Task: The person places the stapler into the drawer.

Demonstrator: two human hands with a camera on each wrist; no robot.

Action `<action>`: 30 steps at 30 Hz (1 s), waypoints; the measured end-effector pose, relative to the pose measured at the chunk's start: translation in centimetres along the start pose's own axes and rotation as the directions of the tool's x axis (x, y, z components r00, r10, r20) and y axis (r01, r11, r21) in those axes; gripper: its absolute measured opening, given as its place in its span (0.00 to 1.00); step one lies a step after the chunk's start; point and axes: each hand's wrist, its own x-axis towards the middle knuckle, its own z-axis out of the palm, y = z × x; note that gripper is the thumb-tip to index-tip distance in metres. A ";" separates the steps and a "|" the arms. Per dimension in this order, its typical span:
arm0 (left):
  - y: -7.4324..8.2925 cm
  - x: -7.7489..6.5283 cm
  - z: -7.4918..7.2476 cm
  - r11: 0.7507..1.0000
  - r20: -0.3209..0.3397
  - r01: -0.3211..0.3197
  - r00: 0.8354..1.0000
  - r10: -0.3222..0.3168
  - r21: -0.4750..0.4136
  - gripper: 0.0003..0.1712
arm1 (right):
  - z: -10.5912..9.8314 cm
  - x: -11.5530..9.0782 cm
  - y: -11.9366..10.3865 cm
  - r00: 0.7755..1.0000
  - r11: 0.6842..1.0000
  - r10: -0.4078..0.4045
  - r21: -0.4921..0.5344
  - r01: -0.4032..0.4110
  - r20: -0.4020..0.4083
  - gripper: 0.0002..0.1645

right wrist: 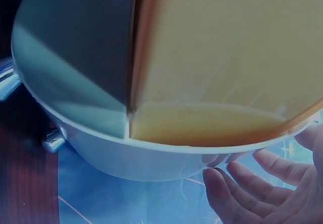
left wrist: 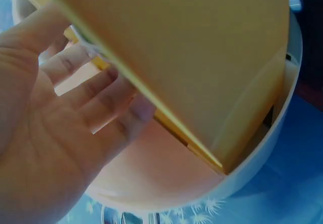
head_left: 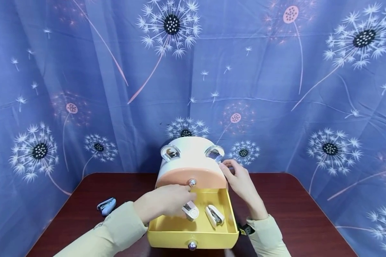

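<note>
My left hand (head_left: 170, 201) reaches over the pulled-out yellow drawer (head_left: 193, 235), its thumb and fingers at a white mini stapler (head_left: 192, 211) that sticks out beneath them. In the left wrist view the fingers (left wrist: 116, 98) pass behind the drawer's rim, which hides their tips. A second white mini stapler (head_left: 214, 216) lies on the drawer floor to the right. With loosely bent fingers, my right hand (head_left: 239, 178) rests against the right side of the white rounded cabinet (head_left: 193, 151); the right wrist view shows its fingertips at the shell's edge.
A blue mini stapler (head_left: 107, 206) lies on the dark red wooden table (head_left: 286, 210), left of the cabinet. Above the yellow drawer is a closed peach drawer (head_left: 177, 175) with a silver knob (head_left: 192, 182). A blue dandelion-print curtain (head_left: 263, 89) hangs behind.
</note>
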 end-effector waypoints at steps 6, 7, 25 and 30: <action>0.7 0.8 0.7 0.988 0.063 -0.056 0.997 0.047 0.146 0.17 | 0.0 0.1 -0.1 1.000 1.000 0.001 -0.009 -0.001 -0.002 0.21; 0.8 1.0 0.9 0.984 0.074 -0.068 0.996 0.056 0.167 0.16 | 0.0 0.1 -0.1 1.000 1.000 0.004 -0.010 -0.004 -0.002 0.21; 2.2 2.2 1.9 0.952 0.080 -0.187 0.982 0.173 0.241 0.18 | 0.1 -0.1 -0.2 1.000 0.999 0.026 -0.022 -0.026 -0.001 0.23; 2.2 2.3 2.0 0.945 0.094 -0.206 0.978 0.188 0.253 0.19 | 0.1 -0.1 -0.3 1.000 0.999 0.027 -0.028 -0.027 0.001 0.23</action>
